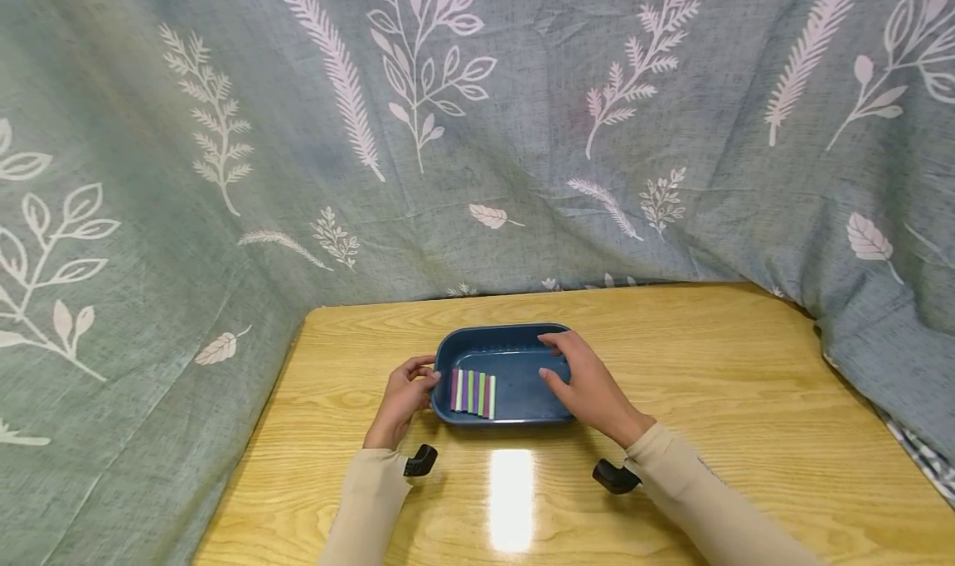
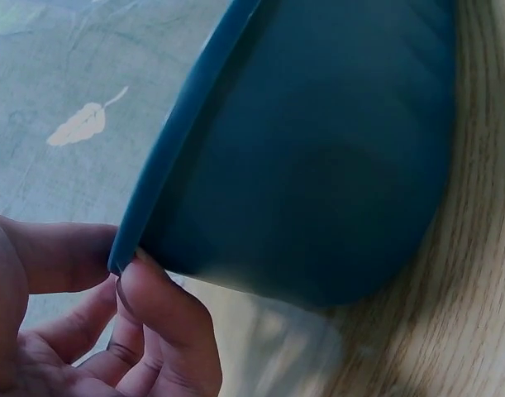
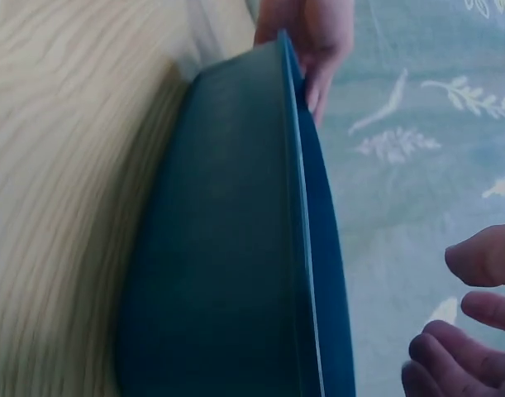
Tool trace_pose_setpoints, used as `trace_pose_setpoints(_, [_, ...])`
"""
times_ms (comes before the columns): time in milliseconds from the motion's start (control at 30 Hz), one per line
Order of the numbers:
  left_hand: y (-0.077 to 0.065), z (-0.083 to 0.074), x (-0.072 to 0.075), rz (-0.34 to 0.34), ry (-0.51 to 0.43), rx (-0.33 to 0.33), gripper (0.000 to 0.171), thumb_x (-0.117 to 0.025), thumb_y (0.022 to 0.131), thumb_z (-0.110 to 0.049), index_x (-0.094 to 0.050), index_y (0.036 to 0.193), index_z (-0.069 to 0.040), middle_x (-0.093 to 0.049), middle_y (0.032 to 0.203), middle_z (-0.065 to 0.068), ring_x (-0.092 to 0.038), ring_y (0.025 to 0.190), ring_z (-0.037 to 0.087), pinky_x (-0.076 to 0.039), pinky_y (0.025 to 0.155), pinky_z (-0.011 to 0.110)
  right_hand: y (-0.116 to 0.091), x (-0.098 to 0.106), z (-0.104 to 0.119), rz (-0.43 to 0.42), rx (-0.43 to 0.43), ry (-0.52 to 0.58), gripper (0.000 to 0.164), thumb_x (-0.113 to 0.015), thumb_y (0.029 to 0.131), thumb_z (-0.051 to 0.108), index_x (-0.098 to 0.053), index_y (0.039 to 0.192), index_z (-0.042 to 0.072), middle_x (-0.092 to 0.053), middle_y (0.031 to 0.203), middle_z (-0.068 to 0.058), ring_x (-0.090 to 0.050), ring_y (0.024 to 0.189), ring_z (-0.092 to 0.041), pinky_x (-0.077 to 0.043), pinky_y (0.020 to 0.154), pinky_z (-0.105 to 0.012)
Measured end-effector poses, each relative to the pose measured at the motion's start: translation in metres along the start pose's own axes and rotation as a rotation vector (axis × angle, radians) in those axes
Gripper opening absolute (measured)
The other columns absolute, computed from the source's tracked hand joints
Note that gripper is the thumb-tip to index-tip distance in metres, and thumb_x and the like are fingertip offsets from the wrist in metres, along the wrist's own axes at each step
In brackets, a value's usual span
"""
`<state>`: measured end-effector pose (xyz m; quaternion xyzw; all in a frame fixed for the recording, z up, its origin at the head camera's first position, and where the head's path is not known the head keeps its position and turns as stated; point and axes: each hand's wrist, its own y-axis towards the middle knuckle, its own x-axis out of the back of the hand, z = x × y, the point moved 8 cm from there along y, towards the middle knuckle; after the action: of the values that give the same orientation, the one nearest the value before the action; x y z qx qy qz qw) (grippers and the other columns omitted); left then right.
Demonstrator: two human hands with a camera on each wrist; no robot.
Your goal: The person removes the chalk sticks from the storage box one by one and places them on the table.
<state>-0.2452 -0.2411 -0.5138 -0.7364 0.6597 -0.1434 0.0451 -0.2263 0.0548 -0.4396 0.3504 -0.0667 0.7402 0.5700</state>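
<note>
A dark blue rectangular tray [image 1: 522, 396] with rounded corners sits on the table. Inside its left part, several thin sticks [image 1: 473, 394] like chalk lie side by side in maroon, white, purple and green. My left hand [image 1: 403, 396] is at the tray's left end; in the left wrist view its thumb and finger [image 2: 173, 306] pinch the rim. Over the right end hovers my right hand [image 1: 597, 388], thumb and fingers spread apart and holding nothing. In the right wrist view its fingers [image 3: 459, 356] are apart from the tray wall [image 3: 227, 231].
The wooden table [image 1: 694, 367] extends around the tray on every side. A grey-green cloth [image 1: 522, 135] with white leaf prints hangs behind it and along both sides. Black wrist devices [image 1: 616, 476] sit below both hands.
</note>
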Motion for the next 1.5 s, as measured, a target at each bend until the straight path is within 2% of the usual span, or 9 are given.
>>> trace_pose_setpoints(133, [0.000,0.000,0.000,-0.002,-0.011,0.001,0.035,-0.061,0.103,0.001,-0.060,0.138,0.004,-0.057,0.096,0.004,-0.050,0.060,0.012,-0.048,0.055,0.025,0.005,-0.015,0.002,0.024,-0.022,0.064,0.048,-0.072,0.100,0.005,-0.056,0.145,0.001,-0.059,0.136,-0.019,-0.063,0.115,-0.036,-0.055,0.095,-0.052])
trace_pose_setpoints(300, [-0.001,-0.001,-0.001,-0.004,-0.008,-0.001,0.035,-0.061,0.103,0.000,-0.060,0.138,0.005,-0.057,0.096,0.004,-0.050,0.060,0.011,-0.048,0.056,0.026,0.009,-0.034,-0.001,0.045,-0.104,0.098,0.046,-0.071,0.099,0.002,-0.057,0.143,0.001,-0.061,0.130,-0.018,-0.067,0.105,-0.029,-0.058,0.090,-0.045])
trace_pose_setpoints(567, [-0.002,0.000,-0.002,-0.017,-0.014,0.006,0.035,-0.061,0.103,0.002,-0.061,0.137,0.005,-0.057,0.096,0.005,-0.051,0.059,0.012,-0.048,0.054,0.025,0.013,-0.059,-0.007,0.073,-0.225,0.200,0.041,-0.069,0.098,-0.003,-0.060,0.138,-0.003,-0.065,0.124,-0.024,-0.070,0.100,-0.032,-0.059,0.086,-0.047])
trace_pose_setpoints(1033, [-0.003,0.003,-0.002,-0.025,-0.031,0.027,0.035,-0.060,0.103,0.002,-0.061,0.138,0.004,-0.056,0.100,0.007,-0.053,0.061,0.013,-0.048,0.054,0.025,0.021,-0.083,-0.012,0.087,-0.295,0.269,0.045,-0.070,0.091,-0.009,-0.061,0.135,-0.005,-0.067,0.118,-0.022,-0.072,0.100,-0.036,-0.061,0.084,-0.045])
trace_pose_setpoints(1233, [-0.003,0.003,-0.003,-0.021,-0.044,0.028,0.035,-0.060,0.103,0.003,-0.060,0.138,0.004,-0.056,0.100,0.007,-0.052,0.061,0.013,-0.048,0.053,0.024,0.026,-0.090,-0.015,0.131,-0.329,0.279,0.049,-0.069,0.088,-0.011,-0.060,0.135,-0.007,-0.068,0.114,-0.022,-0.072,0.100,-0.037,-0.060,0.085,-0.046])
trace_pose_setpoints(1500, [-0.003,0.004,-0.003,-0.024,-0.045,0.032,0.035,-0.060,0.103,0.002,-0.060,0.139,0.004,-0.056,0.100,0.007,-0.053,0.063,0.013,-0.048,0.054,0.024,0.028,-0.103,-0.025,0.233,-0.447,0.322,0.049,-0.072,0.089,-0.010,-0.061,0.137,-0.004,-0.068,0.111,-0.018,-0.068,0.096,-0.030,-0.056,0.082,-0.043])
